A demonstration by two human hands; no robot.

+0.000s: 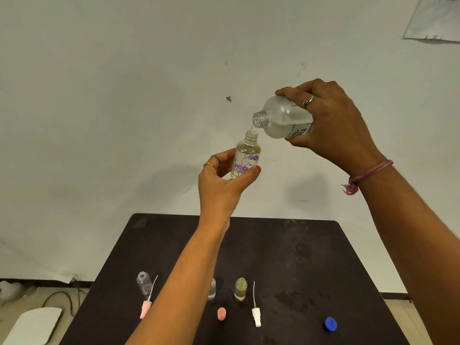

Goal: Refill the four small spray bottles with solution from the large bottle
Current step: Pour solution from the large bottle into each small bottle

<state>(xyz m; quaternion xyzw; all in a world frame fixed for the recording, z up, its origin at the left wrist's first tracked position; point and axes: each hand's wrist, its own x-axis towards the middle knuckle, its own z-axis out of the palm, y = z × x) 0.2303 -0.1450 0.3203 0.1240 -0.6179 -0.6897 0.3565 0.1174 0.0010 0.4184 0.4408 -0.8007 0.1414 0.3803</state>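
My left hand (pixel 224 178) holds a small clear bottle with purple flowers (pixel 246 156) upright, high above the table, its neck uncapped. My right hand (pixel 333 123) grips the large clear bottle (pixel 281 119), tilted with its open mouth just over the small bottle's neck; a thin stream of clear liquid runs between them. On the dark table (pixel 286 245) stand an open empty small bottle (pixel 143 282), a second small bottle (pixel 212 291) partly hidden behind my left forearm, and a third small bottle (pixel 240 288).
Loose parts lie near the table's front: a pink spray head (pixel 145 307), an orange-pink cap (pixel 221 313), a white spray head (pixel 256 316) and a blue cap (pixel 330 324). A white wall stands behind. Cables and a white object (pixel 34 324) lie on the floor at left.
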